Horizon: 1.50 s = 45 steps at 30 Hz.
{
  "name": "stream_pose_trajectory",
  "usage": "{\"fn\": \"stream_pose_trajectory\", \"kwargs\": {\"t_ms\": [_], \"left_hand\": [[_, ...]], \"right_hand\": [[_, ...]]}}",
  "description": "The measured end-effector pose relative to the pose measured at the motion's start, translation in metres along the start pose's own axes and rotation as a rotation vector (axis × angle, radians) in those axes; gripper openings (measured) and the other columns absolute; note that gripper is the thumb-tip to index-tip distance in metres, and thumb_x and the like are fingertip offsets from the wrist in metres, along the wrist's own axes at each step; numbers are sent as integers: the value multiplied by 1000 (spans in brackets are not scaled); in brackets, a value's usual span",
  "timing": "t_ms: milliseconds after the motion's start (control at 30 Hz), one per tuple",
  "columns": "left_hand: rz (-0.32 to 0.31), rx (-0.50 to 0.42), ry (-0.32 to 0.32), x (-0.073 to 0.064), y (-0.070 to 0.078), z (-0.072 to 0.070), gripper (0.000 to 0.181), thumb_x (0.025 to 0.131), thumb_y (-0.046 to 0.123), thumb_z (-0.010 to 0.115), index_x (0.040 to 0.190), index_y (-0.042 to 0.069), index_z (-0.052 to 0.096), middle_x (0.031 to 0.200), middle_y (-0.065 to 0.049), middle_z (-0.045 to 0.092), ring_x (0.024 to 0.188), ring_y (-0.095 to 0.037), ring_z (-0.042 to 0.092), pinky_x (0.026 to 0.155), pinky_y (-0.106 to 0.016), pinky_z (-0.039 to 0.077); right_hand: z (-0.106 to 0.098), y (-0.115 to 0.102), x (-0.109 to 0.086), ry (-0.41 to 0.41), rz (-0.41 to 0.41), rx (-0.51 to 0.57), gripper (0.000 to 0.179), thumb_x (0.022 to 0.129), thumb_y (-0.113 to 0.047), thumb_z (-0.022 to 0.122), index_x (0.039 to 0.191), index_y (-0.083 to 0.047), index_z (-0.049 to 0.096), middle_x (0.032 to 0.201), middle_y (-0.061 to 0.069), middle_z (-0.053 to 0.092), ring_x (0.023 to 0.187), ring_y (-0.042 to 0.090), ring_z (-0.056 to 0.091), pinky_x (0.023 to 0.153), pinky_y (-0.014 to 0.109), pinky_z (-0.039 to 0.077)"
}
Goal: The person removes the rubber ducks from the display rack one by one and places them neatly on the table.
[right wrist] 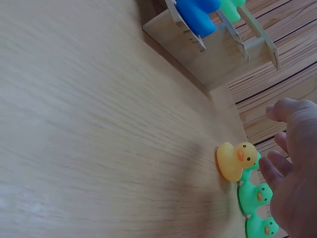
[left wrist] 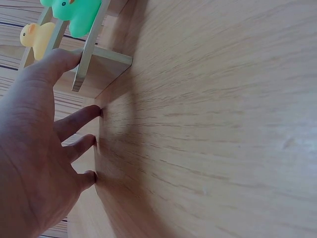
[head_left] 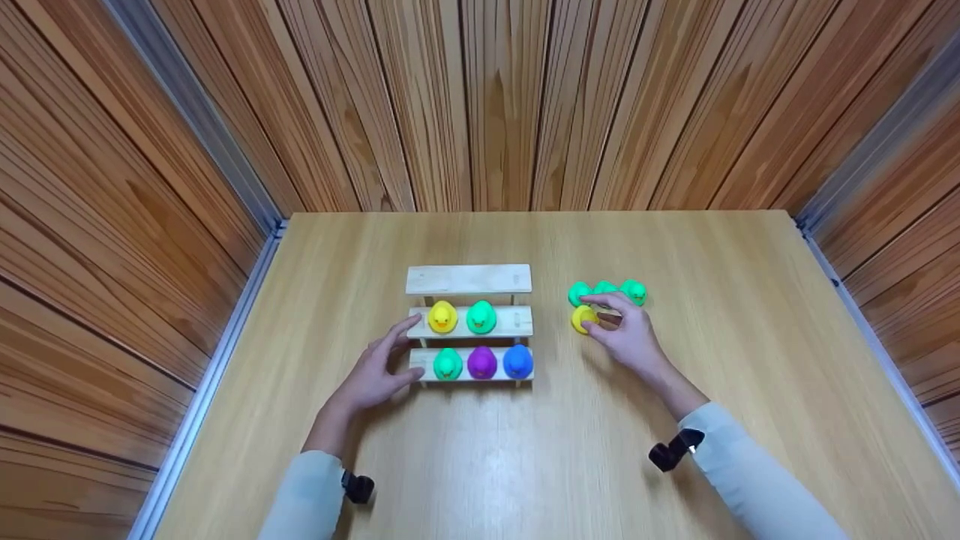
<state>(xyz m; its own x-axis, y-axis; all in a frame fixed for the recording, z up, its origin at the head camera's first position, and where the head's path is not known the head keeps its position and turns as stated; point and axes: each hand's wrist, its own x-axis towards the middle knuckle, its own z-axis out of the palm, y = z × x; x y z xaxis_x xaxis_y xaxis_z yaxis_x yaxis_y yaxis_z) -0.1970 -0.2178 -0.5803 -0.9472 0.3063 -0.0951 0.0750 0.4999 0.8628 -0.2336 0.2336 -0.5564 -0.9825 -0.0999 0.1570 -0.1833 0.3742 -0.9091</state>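
A three-step wooden rack point(head_left: 469, 279) holds toy ducks. Its middle step carries a yellow duck point(head_left: 442, 318) and a green duck point(head_left: 481, 318); the lowest has a green duck point(head_left: 448, 364), a purple duck point(head_left: 482, 363) and a blue duck point(head_left: 518, 362). My left hand point(head_left: 377, 373) is at the rack's left end, thumb touching the lowest step, the other fingers spread. To the right, another yellow duck point(right wrist: 235, 161) stands upright on the table. My right hand point(head_left: 624, 332) reaches over it, thumb and fingers parted around it in the head view.
Three green ducks point(head_left: 634, 292) stand in a row just behind the loose yellow duck. The top step of the rack bears no duck. Wood-plank walls point(head_left: 495, 105) enclose the table point(head_left: 465, 465) at the back and sides.
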Motion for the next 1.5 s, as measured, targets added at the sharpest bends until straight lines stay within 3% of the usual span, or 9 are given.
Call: {"fn": "stream_pose_trajectory", "kwargs": {"t_ms": [333,567,800,1033,1200,1433,1500], "left_hand": [[-31,3,-4,-1,-3,-2,88,104,27,82,172,54,32,170,-12,58,168,-40,42,139,-76,22],[-42,8,-6,-2,-1,-3,88,105,28,81,172,55,31,170,-11,58,169,-40,41,139,-76,22],[-22,21,-11,-3,0,-3,89,104,27,81,173,51,32,173,-12,55,168,-40,44,139,-75,22],[-27,41,-17,-3,1,-4,87,104,31,80,174,50,31,173,-14,54,169,-40,43,142,-75,10],[-17,43,-20,-2,2,-5,86,104,30,80,174,49,33,173,-14,55,169,-40,42,143,-74,9],[-4,26,-26,-2,2,-4,86,104,30,81,173,48,33,174,-14,55,168,-40,44,141,-74,15],[-3,17,-29,-2,2,-4,86,104,29,81,173,48,33,173,-14,56,169,-39,44,142,-74,13]], "right_hand": [[9,-20,-2,-37,-46,-8,42,97,6,83,137,0,76,139,16,71,138,34,68,120,55,58],[15,-31,-3,-76,-78,-18,43,97,3,84,139,-3,76,143,19,70,140,45,65,121,61,57],[25,-43,-2,-87,-123,-1,43,95,5,85,137,-1,77,138,21,73,136,29,66,119,60,58],[33,-57,-2,-100,-156,33,42,95,5,85,136,-1,77,136,19,72,130,9,66,117,56,60],[42,-63,-2,-110,-163,62,42,96,5,84,137,1,76,136,23,72,128,0,63,118,53,60],[55,-71,-1,-122,-201,62,40,96,5,83,136,3,76,135,28,72,131,26,68,115,56,61],[58,-74,0,-129,-208,63,41,96,5,83,136,4,76,135,27,73,132,27,68,115,57,61]]}}
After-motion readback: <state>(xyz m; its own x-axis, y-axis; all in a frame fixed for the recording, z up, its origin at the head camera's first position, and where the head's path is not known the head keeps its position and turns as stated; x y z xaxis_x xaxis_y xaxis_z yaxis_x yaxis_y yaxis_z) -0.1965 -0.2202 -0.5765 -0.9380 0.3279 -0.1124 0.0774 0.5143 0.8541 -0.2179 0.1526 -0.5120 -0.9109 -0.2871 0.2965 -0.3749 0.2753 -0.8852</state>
